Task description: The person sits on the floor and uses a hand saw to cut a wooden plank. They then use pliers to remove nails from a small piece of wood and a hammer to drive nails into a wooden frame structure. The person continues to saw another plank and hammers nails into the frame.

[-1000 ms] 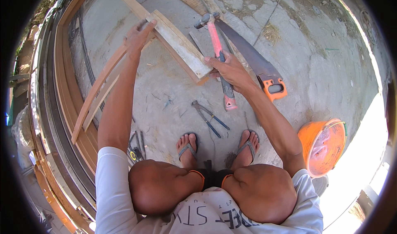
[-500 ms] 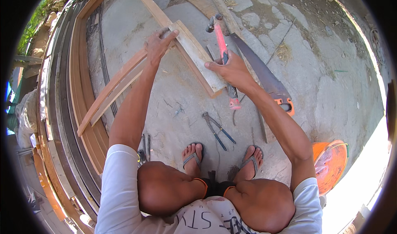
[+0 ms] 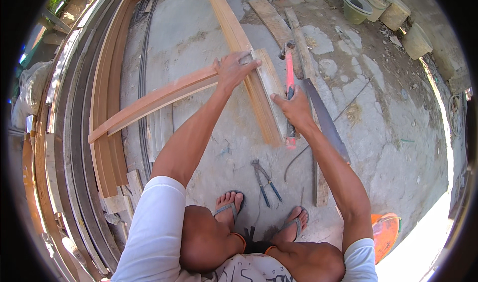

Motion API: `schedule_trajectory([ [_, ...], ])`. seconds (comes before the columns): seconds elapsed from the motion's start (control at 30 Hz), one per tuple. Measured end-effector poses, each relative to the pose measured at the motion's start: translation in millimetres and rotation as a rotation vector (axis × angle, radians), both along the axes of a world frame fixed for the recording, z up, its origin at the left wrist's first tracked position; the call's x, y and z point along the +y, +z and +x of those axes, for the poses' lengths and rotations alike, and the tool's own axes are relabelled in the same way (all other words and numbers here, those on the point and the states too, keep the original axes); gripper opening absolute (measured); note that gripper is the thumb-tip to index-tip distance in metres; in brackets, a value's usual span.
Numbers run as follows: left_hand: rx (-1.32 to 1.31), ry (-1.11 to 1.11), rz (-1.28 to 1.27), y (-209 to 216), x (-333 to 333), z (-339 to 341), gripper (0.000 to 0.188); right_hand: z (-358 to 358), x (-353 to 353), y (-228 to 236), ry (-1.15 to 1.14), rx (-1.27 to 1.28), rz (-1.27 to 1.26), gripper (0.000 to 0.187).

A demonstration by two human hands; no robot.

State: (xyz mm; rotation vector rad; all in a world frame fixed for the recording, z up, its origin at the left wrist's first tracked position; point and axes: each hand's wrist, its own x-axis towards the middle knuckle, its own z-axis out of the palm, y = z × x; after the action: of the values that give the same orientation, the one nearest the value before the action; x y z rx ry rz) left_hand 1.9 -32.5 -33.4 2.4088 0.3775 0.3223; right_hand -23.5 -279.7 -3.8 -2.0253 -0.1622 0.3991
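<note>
The left grip clasps the far end of the pale board, probably stiff, best held by its edges; the right grip is wrapped round a hammer, likely head-heavy.

The right hand masks part of a hammer, the forearm the handle of a saw; overhead, a wooden frame runs out of view.
</note>
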Motion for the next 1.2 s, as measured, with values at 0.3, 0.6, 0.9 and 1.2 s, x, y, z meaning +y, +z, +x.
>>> schedule_trajectory([
  [0.3, -0.297, -0.029, 0.175, -4, 9, -146, 0.025, 9, -2, -5, 0.030, -0.010, -0.099, 0.060],
  [0.6, 0.533, -0.046, -0.138, -139, -44, -340, 0.022, 12, -2, -11, 0.133, -0.108, -0.157, 0.069],
  [0.9, 0.497, 0.085, -0.144, -157, -67, -325, 0.025, 8, -4, 0, 0.160, -0.058, -0.126, 0.078],
  [1.2, 0.476, 0.088, -0.049, -161, -55, -335, 0.014, 8, 2, 4, 0.133, -0.160, -0.183, 0.076],
])
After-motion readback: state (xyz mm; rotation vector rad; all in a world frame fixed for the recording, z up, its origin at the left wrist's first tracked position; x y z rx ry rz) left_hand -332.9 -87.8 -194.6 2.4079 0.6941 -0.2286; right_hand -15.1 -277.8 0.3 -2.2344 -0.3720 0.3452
